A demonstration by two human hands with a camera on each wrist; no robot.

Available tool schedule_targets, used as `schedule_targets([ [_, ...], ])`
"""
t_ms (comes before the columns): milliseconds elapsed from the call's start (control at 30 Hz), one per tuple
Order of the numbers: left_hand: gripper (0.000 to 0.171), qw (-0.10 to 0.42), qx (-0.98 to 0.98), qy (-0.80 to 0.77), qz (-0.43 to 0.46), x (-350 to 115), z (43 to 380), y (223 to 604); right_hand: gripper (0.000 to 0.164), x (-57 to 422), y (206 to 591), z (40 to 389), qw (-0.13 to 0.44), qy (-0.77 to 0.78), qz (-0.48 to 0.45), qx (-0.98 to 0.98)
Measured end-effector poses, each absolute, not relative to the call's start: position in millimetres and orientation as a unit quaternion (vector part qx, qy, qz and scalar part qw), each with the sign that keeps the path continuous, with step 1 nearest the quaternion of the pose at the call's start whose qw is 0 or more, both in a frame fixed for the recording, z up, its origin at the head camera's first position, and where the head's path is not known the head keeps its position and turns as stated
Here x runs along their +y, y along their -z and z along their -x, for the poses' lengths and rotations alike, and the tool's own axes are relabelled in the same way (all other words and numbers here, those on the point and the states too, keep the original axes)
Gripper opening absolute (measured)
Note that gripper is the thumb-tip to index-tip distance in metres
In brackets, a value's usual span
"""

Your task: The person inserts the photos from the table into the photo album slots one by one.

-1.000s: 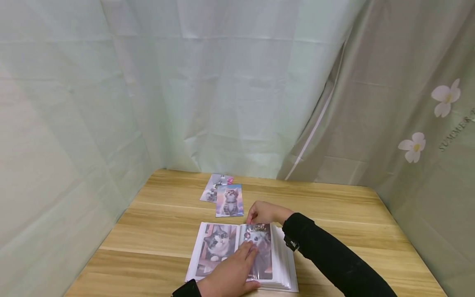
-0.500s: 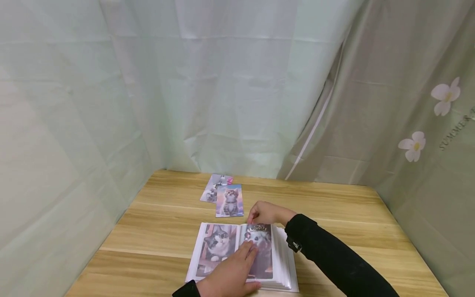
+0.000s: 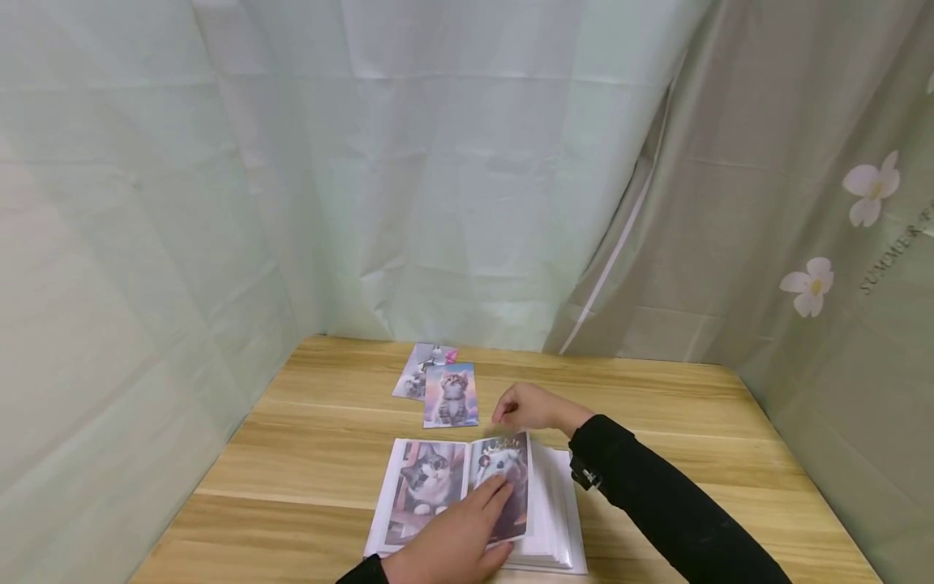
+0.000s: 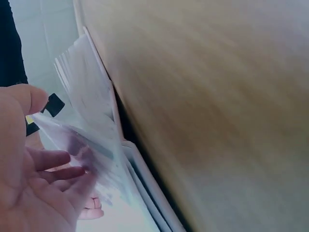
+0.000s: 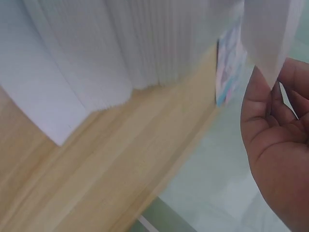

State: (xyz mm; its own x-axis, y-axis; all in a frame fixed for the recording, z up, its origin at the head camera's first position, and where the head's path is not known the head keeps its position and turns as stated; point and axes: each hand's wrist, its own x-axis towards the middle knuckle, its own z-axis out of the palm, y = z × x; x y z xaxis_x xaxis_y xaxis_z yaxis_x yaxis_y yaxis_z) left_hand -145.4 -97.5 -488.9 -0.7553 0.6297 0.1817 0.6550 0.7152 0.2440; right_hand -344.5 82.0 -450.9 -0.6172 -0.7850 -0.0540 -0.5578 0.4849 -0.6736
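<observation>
An open photo album lies at the table's front, a grey-and-white cat photo on its left page. Its right page shows a white animal with a crown, and its right edge stands up off the pages below. My left hand rests over the lower part of that page, fingers extended; in the left wrist view my left hand has the thumb apart from the fingers near the page edge. Above the page's top, my right hand pinches a corner, and the right wrist view shows thumb and finger on a pale page corner.
Behind the album lie loose photo cards: a kitten card overlapping a grey card. The wooden table is bounded by pale curtains at the back and sides.
My right hand has lifted slightly, up and to the right. The right page's edge has risen off the stack and the page now tilts leftward. My left hand has barely shifted.
</observation>
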Motion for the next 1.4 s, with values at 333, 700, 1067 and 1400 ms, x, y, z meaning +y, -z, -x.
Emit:
schedule_targets([
  [333,0.056,0.112,-0.903,0.210,0.357,-99.8,142.2,470.7,0.012,88.4,430.6,349.0,0.162,0.333,0.410,0.833],
  [700,0.049,0.189,-0.907,0.246,0.283,-137.8,129.6,460.0,0.011,89.4,422.4,351.4,0.164,0.325,0.384,0.849],
  [1067,0.045,0.191,-0.935,0.150,0.258,-181.4,120.1,461.3,0.012,88.4,425.8,351.6,0.159,0.308,0.371,0.862],
  [1400,0.035,0.089,-0.956,0.105,0.259,-205.5,123.3,463.6,0.012,83.2,425.3,354.5,0.145,0.278,0.395,0.863],
])
